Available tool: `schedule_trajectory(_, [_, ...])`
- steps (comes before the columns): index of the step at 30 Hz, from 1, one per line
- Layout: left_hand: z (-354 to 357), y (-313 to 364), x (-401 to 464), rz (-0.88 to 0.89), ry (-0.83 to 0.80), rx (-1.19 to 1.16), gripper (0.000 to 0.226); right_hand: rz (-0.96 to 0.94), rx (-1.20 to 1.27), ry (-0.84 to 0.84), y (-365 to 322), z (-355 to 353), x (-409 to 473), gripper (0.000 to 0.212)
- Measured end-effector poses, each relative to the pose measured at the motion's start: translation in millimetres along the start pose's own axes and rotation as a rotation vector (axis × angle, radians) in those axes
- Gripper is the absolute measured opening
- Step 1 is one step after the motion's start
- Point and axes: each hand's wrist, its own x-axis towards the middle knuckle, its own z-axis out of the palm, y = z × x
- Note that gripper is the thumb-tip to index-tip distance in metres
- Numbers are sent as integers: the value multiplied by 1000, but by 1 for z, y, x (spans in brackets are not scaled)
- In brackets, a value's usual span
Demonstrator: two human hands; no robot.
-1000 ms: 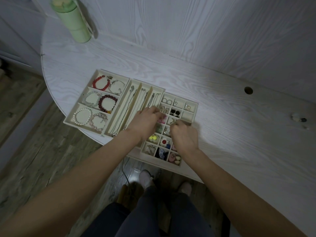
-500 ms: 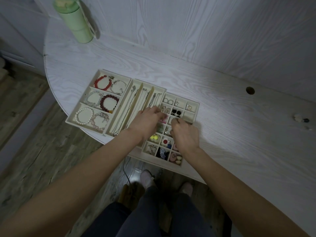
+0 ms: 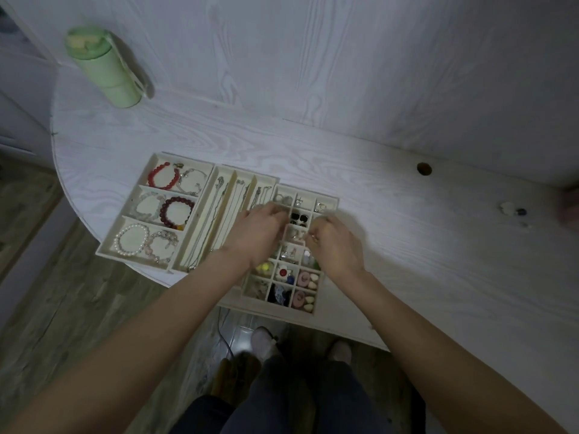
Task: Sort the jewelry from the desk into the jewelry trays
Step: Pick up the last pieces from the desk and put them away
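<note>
I have both hands over the small-compartment tray [image 3: 326, 200], the rightmost of three trays set side by side near the surface's [image 3: 407, 245] front edge, so each kind of jewelry has its own place: bracelets in the left tray [image 3: 150, 164], chains in the middle tray [image 3: 224, 170]. My left hand [image 3: 260, 233] hovers with fingers curled toward the far-left cells; whether they pinch anything I cannot tell. My right hand [image 3: 336, 245] has its fingers drawn narrowly together over the tray's right side, seemingly pinching something tiny, but it is too small to confirm. A few loose pieces [image 3: 512, 211] lie unsorted, well apart to the right. A green bottle [image 3: 105, 70] stands far left.
</note>
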Motion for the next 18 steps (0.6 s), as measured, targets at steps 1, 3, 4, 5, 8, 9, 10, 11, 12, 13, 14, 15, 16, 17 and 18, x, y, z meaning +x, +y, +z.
schedule_trajectory(1, [-6, 9, 6, 7, -1, 6, 38, 29, 41, 7, 9, -9, 1, 19])
schedule_trajectory(3, [-17, 31, 20, 17, -12, 30, 41, 82, 90, 9, 28, -27, 3, 24])
schedule_trajectory(4, [-20, 42, 27, 21, -22, 46, 43, 102, 98, 10, 38, -36, 3, 26])
schedule_trajectory(5, [-22, 53, 35, 28, -32, 61, 43, 124, 103, 13, 49, -44, 3, 28])
schedule_trajectory(8, [-24, 93, 62, 59, -46, 86, 38, 205, 113, 46, 91, -69, -2, 30])
schedule_trajectory(9, [-23, 112, 73, 76, -41, 76, 37, 241, 119, 66, 110, -79, -7, 30])
schedule_trajectory(10, [-23, 126, 81, 83, -34, 63, 37, 270, 123, 83, 125, -87, -10, 31])
schedule_trajectory(11, [-22, 145, 90, 98, -25, 49, 37, 304, 129, 103, 144, -96, -15, 31])
schedule_trajectory(12, [-20, 165, 100, 115, -12, 41, 37, 331, 135, 124, 163, -104, -20, 31])
schedule_trajectory(13, [-19, 184, 109, 125, -2, 34, 36, 356, 144, 145, 182, -111, -24, 32])
schedule_trajectory(14, [-15, 204, 118, 142, 2, 27, 36, 382, 152, 165, 203, -118, -28, 33])
schedule_trajectory(15, [-12, 226, 129, 157, -1, 20, 36, 411, 156, 183, 225, -126, -32, 35])
schedule_trajectory(16, [-7, 243, 137, 169, -11, 8, 36, 436, 158, 197, 243, -131, -34, 38])
schedule_trajectory(17, [-2, 261, 147, 186, -31, -3, 37, 466, 160, 207, 262, -137, -36, 41])
schedule_trajectory(18, [4, 276, 157, 206, -53, -19, 38, 492, 163, 216, 279, -142, -38, 44])
